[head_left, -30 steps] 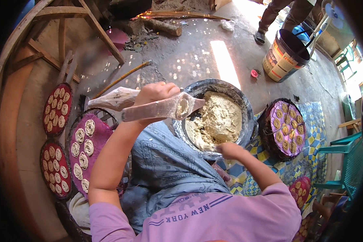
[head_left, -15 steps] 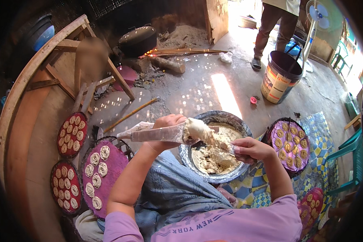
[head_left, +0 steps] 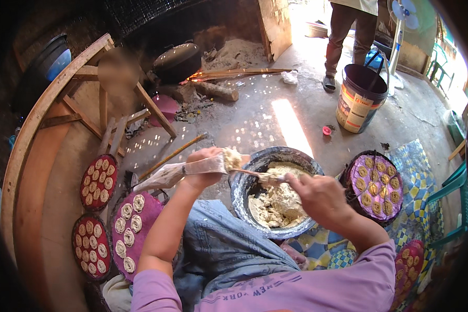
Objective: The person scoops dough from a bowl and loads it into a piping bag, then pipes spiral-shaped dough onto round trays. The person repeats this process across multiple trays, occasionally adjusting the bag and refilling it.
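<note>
Left fingers [head_left: 205,153] grip a seemingly wooden, dough-topped tool [head_left: 207,166].

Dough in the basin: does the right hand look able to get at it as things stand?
Probably yes: the right hand is over the right side of the basin, close to the dough, with nothing visible blocking it, though it holds a thin tool.
</note>
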